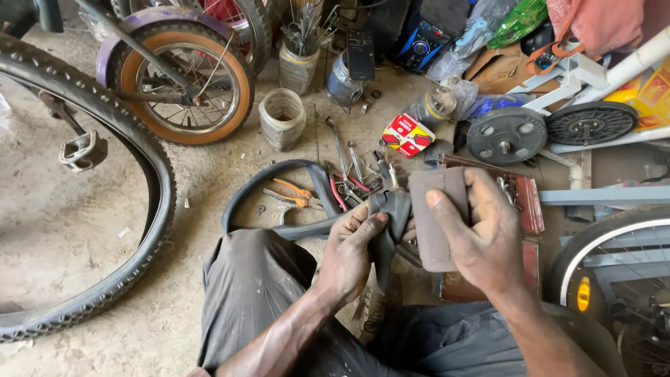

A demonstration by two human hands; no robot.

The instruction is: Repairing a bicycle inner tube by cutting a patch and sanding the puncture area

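My left hand pinches a folded part of a black rubber inner tube, which loops away to the left over the dusty floor. My right hand grips a grey-brown sheet of sandpaper wrapped around a block, held flat against the folded tube. Both hands meet above my knees, which are in dark trousers.
A large bicycle tyre curves at the left, a small orange-rimmed wheel stands behind it. Pliers, spanners and a red box lie ahead. Grey discs and another wheel are on the right.
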